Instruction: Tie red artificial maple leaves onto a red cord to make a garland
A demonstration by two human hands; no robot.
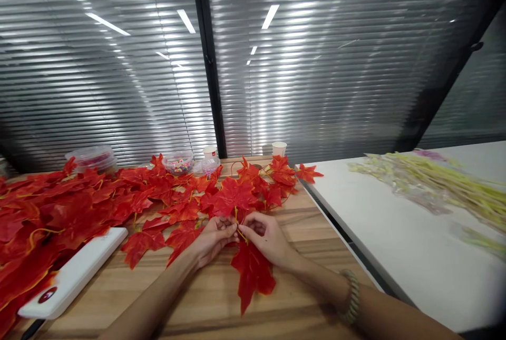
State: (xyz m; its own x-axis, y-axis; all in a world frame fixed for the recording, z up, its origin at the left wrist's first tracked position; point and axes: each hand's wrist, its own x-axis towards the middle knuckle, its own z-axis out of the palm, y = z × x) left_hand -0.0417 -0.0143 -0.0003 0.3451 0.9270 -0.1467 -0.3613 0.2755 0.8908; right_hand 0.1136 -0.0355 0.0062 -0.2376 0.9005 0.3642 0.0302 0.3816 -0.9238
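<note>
Over the near middle of the wooden table (205,306), the red leaf (253,274) sits just below your left hand (215,237) and right hand (271,237), whose thumbs and fingertips pinch narrowly at its thin yellow stem (242,235). It looks light, soft and bendy, perhaps slick on the glossy face, so you do best holding it by the stem, since the blade could crease. Its long axis runs from that stem roughly straight toward you, longest lobe nearest your body, while another leaf (233,196) spreads away beyond your fingers.
</note>
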